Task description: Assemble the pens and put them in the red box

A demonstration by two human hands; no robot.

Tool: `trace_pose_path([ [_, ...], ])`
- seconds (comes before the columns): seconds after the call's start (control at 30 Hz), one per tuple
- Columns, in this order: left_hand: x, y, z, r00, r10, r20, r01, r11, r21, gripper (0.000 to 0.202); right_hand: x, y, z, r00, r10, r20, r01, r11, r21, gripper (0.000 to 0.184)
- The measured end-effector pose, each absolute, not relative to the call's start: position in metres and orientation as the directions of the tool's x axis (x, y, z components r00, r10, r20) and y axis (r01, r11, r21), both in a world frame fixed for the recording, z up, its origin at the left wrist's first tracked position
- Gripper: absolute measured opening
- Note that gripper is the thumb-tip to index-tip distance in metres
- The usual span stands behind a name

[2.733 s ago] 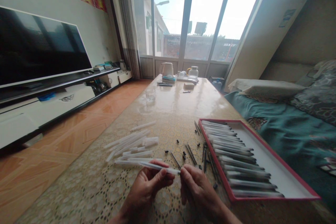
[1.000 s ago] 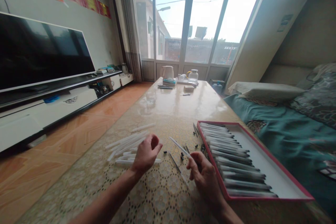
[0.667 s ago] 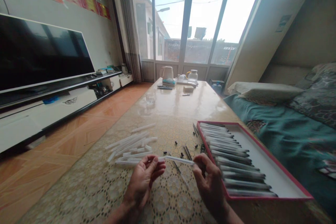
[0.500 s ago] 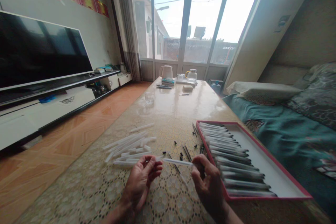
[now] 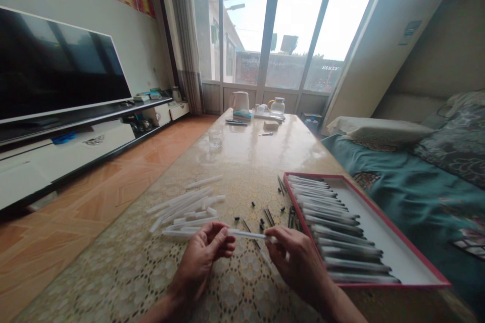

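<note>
1. Pen tube (image 5: 246,234), pale and slim, is held nearly level above the near part of the counter (image 5: 242,287), spanning the space between the two hands.
2. The left hand (image 5: 200,257) pinches one end of it between thumb and index finger, the other fingers curling loosely underneath.
3. The right hand (image 5: 297,260) grips the opposite end with thumb and fingertips, back turned upward; its fingers cover that end, so any smaller piece there is hard to make out.
4. Just beyond the left hand lies a pile of white tubes (image 5: 182,209), with one loose tube (image 5: 205,180) near its far side.
5. Thin dark refills (image 5: 269,217) and small black plugs (image 5: 261,224) are scattered on the counter beyond the held tube.
6. To the right, a red-rimmed tray (image 5: 397,247) carries a row of dark-ended pens (image 5: 341,232), laid side by side.
7. Farther off stand a drinking glass (image 5: 215,140), a kettle (image 5: 240,99) and a lidded jug (image 5: 278,106).
</note>
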State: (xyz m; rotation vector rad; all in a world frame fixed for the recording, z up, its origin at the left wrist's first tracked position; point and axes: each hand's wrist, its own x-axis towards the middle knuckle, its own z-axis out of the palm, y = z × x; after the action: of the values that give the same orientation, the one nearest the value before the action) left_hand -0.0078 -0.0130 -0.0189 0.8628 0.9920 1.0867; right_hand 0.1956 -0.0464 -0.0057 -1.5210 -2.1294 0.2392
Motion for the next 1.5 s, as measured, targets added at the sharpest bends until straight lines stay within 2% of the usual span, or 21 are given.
trace_pose_path([
  [0.07,-0.009,-0.013,-0.022,0.215,0.958,-0.190,-0.249,0.242,0.938,0.022,0.197,-0.045,-0.002,-0.350,0.892,0.288,0.871,0.422,-0.252,0.011],
  [0.13,-0.009,-0.013,-0.025,0.289,0.939,-0.183,-0.222,0.252,0.942,0.023,0.196,-0.045,-0.001,-0.426,0.864,0.268,0.871,0.471,-0.136,0.011],
  [0.2,-0.008,-0.013,-0.028,0.334,0.926,-0.176,-0.218,0.258,0.941,0.023,0.193,-0.045,-0.003,-0.471,0.842,0.262,0.857,0.507,-0.089,0.011],
  [0.3,-0.006,-0.014,-0.032,0.331,0.933,-0.142,-0.234,0.226,0.946,0.024,0.190,-0.047,-0.008,-0.481,0.827,0.291,0.849,0.523,-0.083,0.013],
  [0.4,-0.003,-0.016,-0.032,0.294,0.951,-0.097,-0.226,0.168,0.960,0.024,0.189,-0.049,-0.011,-0.432,0.861,0.267,0.864,0.481,-0.152,0.015],
  [0.53,0.002,-0.021,-0.028,0.235,0.972,-0.026,-0.223,0.080,0.972,0.022,0.190,-0.050,-0.013,-0.354,0.918,0.179,0.851,0.395,-0.347,0.018],
  [0.67,0.004,-0.027,-0.022,0.203,0.979,0.023,-0.194,0.017,0.981,0.017,0.191,-0.047,-0.013,-0.319,0.941,0.112,0.797,0.331,-0.506,0.028],
  [0.83,0.004,-0.027,-0.021,0.232,0.972,0.044,-0.187,0.000,0.982,0.015,0.192,-0.046,-0.007,-0.323,0.943,0.073,0.757,0.304,-0.578,0.029],
  [0.93,0.004,-0.022,-0.024,0.246,0.969,0.031,-0.178,0.014,0.984,0.023,0.196,-0.047,0.001,-0.311,0.942,0.128,0.784,0.330,-0.525,0.026],
  [1.07,0.002,-0.018,-0.029,0.189,0.982,0.018,-0.156,0.012,0.988,0.052,0.214,-0.040,0.015,-0.236,0.934,0.269,0.820,0.339,-0.460,0.024],
  [1.17,0.001,-0.016,-0.031,0.128,0.992,0.001,-0.128,0.015,0.992,0.049,0.242,-0.027,0.026,-0.051,0.928,0.370,0.876,0.219,-0.429,0.027],
  [1.33,0.002,-0.014,-0.031,0.073,0.996,-0.047,-0.103,0.055,0.993,0.044,0.300,0.006,0.030,0.213,0.907,0.363,0.968,-0.146,-0.203,0.023],
  [1.5,0.002,-0.014,-0.027,0.044,0.998,-0.048,-0.091,0.052,0.994,0.041,0.333,0.037,0.020,0.232,0.914,0.332,0.973,-0.216,-0.086,0.020],
])
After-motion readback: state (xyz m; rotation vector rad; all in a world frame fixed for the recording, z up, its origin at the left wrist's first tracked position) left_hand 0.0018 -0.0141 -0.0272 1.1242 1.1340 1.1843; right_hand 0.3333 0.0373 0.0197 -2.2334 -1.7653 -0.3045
